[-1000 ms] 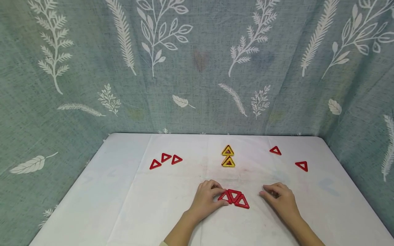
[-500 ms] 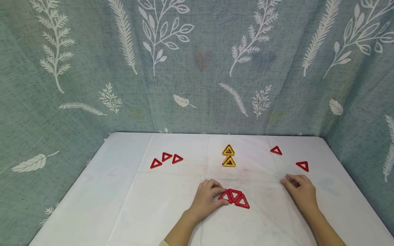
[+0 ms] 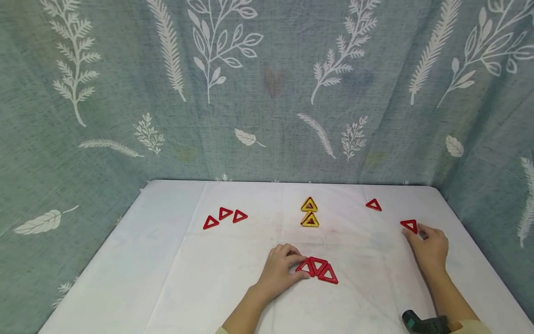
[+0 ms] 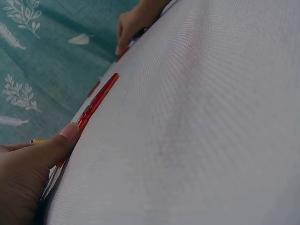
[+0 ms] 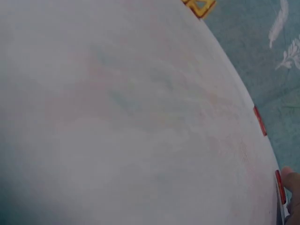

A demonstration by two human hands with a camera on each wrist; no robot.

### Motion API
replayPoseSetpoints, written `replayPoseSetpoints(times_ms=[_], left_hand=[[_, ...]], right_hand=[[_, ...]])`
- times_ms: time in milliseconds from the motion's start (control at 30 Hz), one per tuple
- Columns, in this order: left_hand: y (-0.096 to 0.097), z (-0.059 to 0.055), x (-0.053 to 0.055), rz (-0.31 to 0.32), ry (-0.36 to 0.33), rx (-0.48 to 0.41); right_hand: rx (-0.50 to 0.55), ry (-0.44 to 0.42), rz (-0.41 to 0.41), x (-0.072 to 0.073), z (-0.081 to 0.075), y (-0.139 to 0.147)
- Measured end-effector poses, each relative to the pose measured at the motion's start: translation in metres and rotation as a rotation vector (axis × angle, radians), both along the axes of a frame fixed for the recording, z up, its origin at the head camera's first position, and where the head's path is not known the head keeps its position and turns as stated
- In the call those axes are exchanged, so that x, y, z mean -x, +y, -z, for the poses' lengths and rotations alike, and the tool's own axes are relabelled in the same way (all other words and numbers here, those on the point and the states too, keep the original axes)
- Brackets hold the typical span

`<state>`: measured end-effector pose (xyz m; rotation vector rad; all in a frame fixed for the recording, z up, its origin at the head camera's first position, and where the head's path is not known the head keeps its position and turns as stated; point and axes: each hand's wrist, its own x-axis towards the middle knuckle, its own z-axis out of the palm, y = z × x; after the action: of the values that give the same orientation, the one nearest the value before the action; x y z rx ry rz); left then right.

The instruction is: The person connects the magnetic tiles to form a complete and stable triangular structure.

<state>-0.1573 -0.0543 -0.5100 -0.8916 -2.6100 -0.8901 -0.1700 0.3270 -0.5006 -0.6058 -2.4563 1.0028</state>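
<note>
Left hand (image 3: 280,268): thumb and fingers pinch the left-end triangle (image 3: 311,268) of a red row of 3 (image 3: 320,260), near middle. Right hand (image 3: 431,248): thumb and finger pinch 1 lone triangle (image 3: 415,226), right side.

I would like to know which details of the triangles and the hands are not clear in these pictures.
Head: the left hand partly covers one red triangle.
Left wrist: the red row is seen edge-on, hiding its openings.
Left wrist: the left hand hides most of a yellow piece.
Right wrist: the top edge cuts a yellow triangle; the right edge cuts off most of the right hand.
</note>
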Motion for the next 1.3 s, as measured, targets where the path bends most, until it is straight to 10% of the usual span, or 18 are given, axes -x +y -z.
replayPoseSetpoints(times_ms=[300,1300], left_hand=[[-0.001,0.001,0.0,0.007,0.038,-0.015],[-0.001,-0.002,0.0,0.003,-0.05,-0.076]], right_hand=[[-0.009,-0.11,0.069,0.016,0.001,0.008],[-0.166,-0.083,-0.095,0.0,-0.003,-0.01]])
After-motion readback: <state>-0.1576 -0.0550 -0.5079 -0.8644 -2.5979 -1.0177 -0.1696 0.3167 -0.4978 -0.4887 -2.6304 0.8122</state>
